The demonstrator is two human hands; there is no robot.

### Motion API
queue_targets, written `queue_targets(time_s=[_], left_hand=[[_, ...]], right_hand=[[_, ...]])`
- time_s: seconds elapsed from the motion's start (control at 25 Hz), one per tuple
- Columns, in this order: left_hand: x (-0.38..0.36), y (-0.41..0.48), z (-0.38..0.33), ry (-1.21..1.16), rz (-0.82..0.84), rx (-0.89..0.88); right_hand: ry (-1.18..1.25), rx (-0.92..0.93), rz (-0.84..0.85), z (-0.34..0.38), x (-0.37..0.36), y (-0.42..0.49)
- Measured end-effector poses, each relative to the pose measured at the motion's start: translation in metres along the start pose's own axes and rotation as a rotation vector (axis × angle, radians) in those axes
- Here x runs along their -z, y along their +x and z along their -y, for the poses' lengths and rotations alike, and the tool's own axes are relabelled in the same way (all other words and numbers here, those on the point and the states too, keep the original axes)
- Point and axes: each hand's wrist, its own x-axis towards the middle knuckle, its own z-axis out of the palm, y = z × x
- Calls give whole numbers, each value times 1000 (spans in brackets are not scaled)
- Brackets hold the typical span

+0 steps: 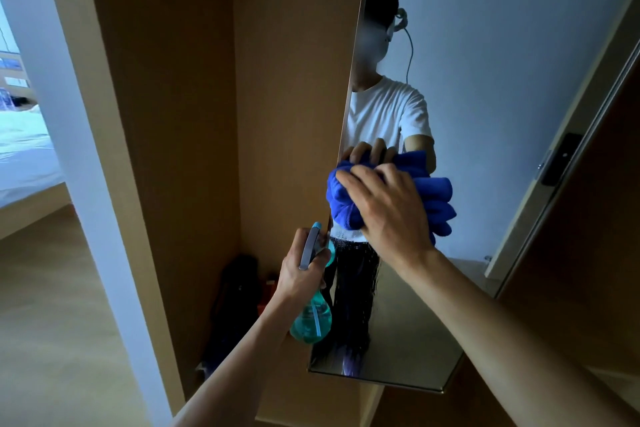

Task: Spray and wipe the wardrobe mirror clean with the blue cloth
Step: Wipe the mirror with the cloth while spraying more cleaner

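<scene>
Mirror [485, 114] glass on the wardrobe [173, 149] side takes the blue cloth [440, 208] — right hand [391, 211] presses the bunched wad flat for scrubbing. Left hand [301, 274] grips the spray bottle [311, 319] beside the edge — probably kept ready for more spray.

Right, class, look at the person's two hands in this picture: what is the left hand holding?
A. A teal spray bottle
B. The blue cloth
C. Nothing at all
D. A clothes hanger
A: the left hand is wrapped around the neck of the teal spray bottle, while the right hand presses the blue cloth against the mirror.
</scene>
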Motion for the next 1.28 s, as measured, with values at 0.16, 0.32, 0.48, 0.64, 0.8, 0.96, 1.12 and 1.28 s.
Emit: queue_targets(time_s=[0.16, 0.32, 0.48, 0.64, 0.8, 0.96, 1.12, 1.28], left_hand=[[-1, 4, 1, -18, -8, 11], [-1, 4, 2, -13, -14, -1], [-8, 4, 0, 80, -86, -36], [-14, 0, 1, 133, -108, -16], [-17, -1, 4, 139, -128, -11], [-17, -2, 4, 144, -120, 1], [-13, 0, 7, 109, -93, 11], [-11, 3, 6, 51, -72, 23]], right_hand=[[26, 36, 67, 16, -30, -41], [20, 64, 158, 24, -45, -67], [54, 22, 153, 8, -29, -53], [13, -63, 55, -26, 3, -18], [-31, -89, 13, -34, 10, -9], [-34, -39, 35, -21, 5, -18], [-36, 12, 20, -12, 12, 5], [-90, 9, 19, 4, 8, 20]])
